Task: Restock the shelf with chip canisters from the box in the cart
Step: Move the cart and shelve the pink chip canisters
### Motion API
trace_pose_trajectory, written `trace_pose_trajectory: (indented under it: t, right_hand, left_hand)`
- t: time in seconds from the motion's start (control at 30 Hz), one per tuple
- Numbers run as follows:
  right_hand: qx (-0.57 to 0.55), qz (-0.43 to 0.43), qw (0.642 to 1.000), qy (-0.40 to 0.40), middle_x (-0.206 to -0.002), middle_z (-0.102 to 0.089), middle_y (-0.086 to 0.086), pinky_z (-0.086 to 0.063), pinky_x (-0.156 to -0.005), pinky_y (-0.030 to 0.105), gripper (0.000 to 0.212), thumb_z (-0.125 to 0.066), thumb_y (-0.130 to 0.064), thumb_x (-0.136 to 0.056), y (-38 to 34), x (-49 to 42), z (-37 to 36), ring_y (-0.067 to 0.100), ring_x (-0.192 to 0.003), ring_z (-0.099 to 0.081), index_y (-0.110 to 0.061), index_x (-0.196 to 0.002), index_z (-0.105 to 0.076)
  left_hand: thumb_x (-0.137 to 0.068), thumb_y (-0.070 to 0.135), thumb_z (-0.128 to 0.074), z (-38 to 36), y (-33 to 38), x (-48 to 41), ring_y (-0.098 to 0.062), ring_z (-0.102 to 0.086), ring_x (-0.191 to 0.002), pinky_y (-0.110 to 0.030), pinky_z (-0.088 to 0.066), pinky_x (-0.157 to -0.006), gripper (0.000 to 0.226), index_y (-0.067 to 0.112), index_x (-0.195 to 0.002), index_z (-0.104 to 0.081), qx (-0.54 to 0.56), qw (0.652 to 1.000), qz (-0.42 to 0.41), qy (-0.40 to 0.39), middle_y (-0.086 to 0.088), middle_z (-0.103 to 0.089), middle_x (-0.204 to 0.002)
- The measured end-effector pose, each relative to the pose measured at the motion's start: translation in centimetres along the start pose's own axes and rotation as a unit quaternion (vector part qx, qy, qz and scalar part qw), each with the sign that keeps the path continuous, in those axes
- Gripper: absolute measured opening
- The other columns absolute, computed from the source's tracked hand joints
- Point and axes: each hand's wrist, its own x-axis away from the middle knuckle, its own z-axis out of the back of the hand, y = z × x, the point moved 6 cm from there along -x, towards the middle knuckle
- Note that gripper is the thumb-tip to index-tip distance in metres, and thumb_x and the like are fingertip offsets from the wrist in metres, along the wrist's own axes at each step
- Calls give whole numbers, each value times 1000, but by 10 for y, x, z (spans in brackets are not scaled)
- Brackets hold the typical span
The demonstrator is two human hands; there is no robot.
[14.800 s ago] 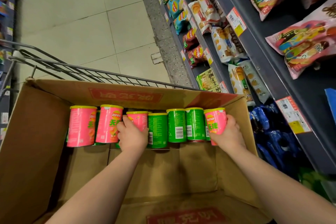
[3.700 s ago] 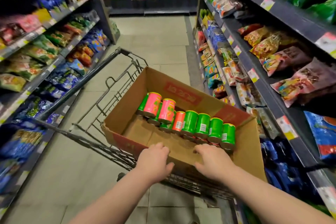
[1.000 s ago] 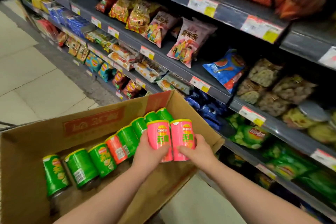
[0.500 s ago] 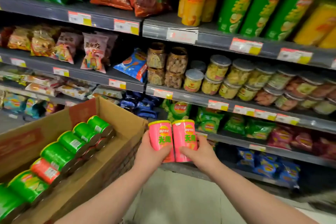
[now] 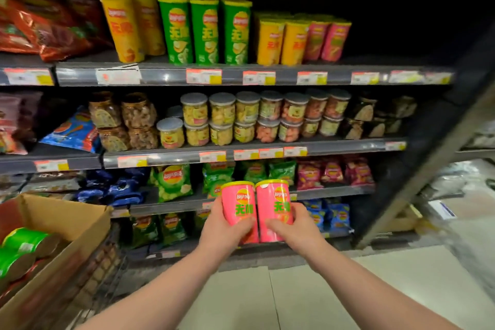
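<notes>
Head cam is now square on the shelves. A second ago the two pink canisters (image 5: 237, 205) were right over the box (image 5: 67, 220); now they're clear of it, upright and touching side by side in front of the lower rows of chip bags. So I'd say the grab is done and only the lift and placing is left. Left hand (image 5: 223, 230) wraps one and right hand (image 5: 293, 229) wraps the other, fingers curled round the lower half of each. Counting: two pink in hand, two matching short pink ones (image 5: 328, 40) up on the top shelf (image 5: 267, 68), then two short yellow in front beside them, three tall green, two tall yellow. The box in the cart (image 5: 99, 273) shows at least two green canisters (image 5: 24, 241), the rest cut off.
</notes>
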Motion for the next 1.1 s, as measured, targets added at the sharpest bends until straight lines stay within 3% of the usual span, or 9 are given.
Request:
trace_pose_trajectory:
  t: [0.07,0.17,0.33,0.5,0.6,0.73,0.87,1.03,1.1]
  right_hand:
    - [-25,-3,1000,11,-96,-58,-11,-48,-80,26,50,-73,-27,-78,5,4,17,7,-89,-60,-23,-115,-40]
    - [-52,1,998,33,-98,-59,-11,-48,-74,22,52,-73,-27,-79,10,8,42,5,-89,-60,-22,-120,-41]
    - [-80,-1,993,83,-98,-61,-10,-52,-88,34,47,-73,-28,-77,18,8,84,9,-92,-62,-22,-114,-44]
    - [-109,10,986,129,-93,-57,-14,-45,-65,16,43,-72,-23,-80,20,2,129,0,-84,-58,-25,-109,-40]
    - [-118,12,980,159,-93,-57,-14,-44,-62,14,43,-72,-21,-81,20,-9,156,-1,-83,-57,-24,-109,-40]
    - [-110,20,975,194,-95,-58,-13,-47,-68,19,44,-73,-22,-80,13,-32,193,1,-85,-58,-26,-109,-40]
    - [-94,48,974,202,-96,-58,-15,-47,-71,20,47,-74,-25,-79,-8,-64,217,0,-87,-58,-24,-113,-41]
    - [-78,85,977,178,-98,-60,-14,-46,-63,14,50,-74,-24,-80,-44,-108,233,-1,-85,-60,-23,-119,-42]
    - [-69,105,977,173,-99,-59,-15,-46,-64,15,48,-73,-24,-81,-60,-125,239,-1,-86,-60,-26,-116,-41]
  left_hand:
    - [-77,22,-73,-16,12,2,-1,-56,-82,-24,-46,-68,55,39,-111,-33,2,1000,-16,-14,19,-53,-89]
    - [-77,21,-74,-36,31,1,-2,-57,-83,-27,-46,-74,56,38,-113,-34,-1,999,-37,-30,19,-54,-92]
    - [-78,21,-74,-71,62,-4,-4,-58,-88,-28,-47,-78,59,35,-120,-36,-12,995,-70,-75,15,-57,-97]
    - [-79,22,-74,-113,90,-20,3,-56,-86,-16,-45,-65,61,37,-121,-34,1,988,-93,-123,14,-58,-102]
    - [-78,22,-75,-140,109,-35,-3,-58,-91,-25,-47,-78,66,32,-131,-37,12,984,-101,-147,11,-58,-105]
    - [-77,24,-76,-168,136,-60,-12,-60,-98,-30,-48,-83,71,28,-136,-37,18,980,-111,-166,3,-60,-116]
    - [-77,25,-76,-181,160,-92,-6,-61,-94,-30,-50,-82,62,39,-120,-33,44,976,-128,-171,13,-58,-105]
    - [-77,25,-77,-180,191,-132,-6,-61,-96,-26,-50,-79,69,38,-129,-32,75,974,-151,-152,12,-59,-110]
    - [-77,24,-76,-175,202,-145,-2,-60,-93,-18,-48,-71,64,42,-121,-33,80,973,-167,-136,15,-58,-107]
